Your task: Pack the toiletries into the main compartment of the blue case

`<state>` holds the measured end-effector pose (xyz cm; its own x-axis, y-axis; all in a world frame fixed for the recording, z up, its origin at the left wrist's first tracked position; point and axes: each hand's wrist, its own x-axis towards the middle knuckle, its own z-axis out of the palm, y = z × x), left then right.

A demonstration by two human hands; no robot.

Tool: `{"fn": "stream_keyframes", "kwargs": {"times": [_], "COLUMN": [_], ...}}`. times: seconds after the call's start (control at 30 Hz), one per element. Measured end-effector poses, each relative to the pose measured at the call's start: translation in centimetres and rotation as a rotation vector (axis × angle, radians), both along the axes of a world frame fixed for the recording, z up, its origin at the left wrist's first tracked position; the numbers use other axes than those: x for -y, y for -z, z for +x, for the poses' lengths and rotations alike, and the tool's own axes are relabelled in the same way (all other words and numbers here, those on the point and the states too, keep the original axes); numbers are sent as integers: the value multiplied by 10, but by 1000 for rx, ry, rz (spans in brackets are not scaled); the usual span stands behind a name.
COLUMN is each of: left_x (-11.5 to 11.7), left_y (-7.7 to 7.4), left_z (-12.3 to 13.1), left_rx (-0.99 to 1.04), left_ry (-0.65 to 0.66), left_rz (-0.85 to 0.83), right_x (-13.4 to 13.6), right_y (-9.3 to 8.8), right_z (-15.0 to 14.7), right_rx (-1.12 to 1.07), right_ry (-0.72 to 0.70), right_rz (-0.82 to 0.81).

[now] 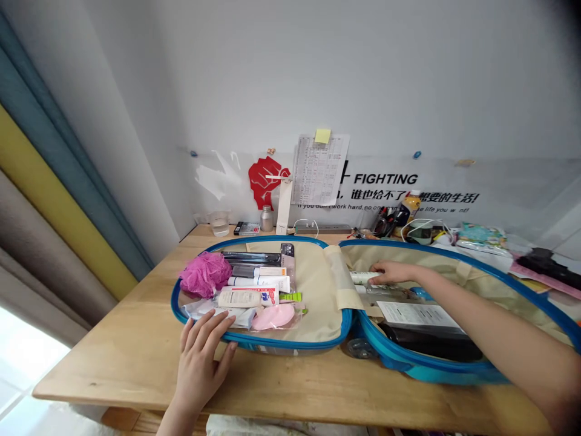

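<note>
A blue-rimmed suitcase (313, 344) lies opened flat on the table, its two beige-lined halves side by side. My left hand (204, 345) rests with fingers spread over the near edge of the left half, by a folded pale cloth item (242, 318). In that half are a purple bath puff (206, 274), a white tube (247, 297), another white tube (275, 283), a pink oval pad (273, 316) and packaged items. My right hand (397, 272) reaches into the right half, fingers closed on a white tube (362, 278). Near it lie a white labelled packet (420, 315) and a dark cylindrical item (431, 342).
Along the wall stand a clear cup (219, 225), a small metallic bottle (266, 219), a white desk lamp (284, 206) and an orange-labelled bottle (411, 206) beside pens. Papers and packets (482, 237) sit at the back right. Curtains (59, 151) hang at left.
</note>
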<state>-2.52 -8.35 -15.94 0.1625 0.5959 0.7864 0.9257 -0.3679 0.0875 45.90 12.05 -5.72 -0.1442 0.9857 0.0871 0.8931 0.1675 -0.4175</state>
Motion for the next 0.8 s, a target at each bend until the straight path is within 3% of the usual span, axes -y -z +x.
{"fn": "stream_keyframes", "kwargs": {"times": [0.1, 0.17, 0.33, 0.43, 0.53, 0.67, 0.8], "left_x": [0, -1, -2, -2, -2, -2, -2], "left_y": [-1, -1, 1, 2, 1, 0, 1], "left_z": [1, 2, 2, 2, 3, 4, 4], "left_rx": [6, 6, 8, 10, 15, 2, -9], "left_ry": [0, 1, 9, 6, 7, 3, -4], "left_rz": [0, 1, -7, -17, -10, -1, -13], "right_x": [8, 16, 35, 42, 47, 49, 46], "right_y": [-13, -27, -74, -89, -84, -55, -29], "right_z": [-2, 0, -3, -38, -106, -209, -278], "right_rx": [100, 135, 137, 112, 99, 143, 202], "right_ry": [-22, -15, 61, 10, -178, -450, -587], "right_rz": [-209, -251, -125, -56, -47, -62, -31]}}
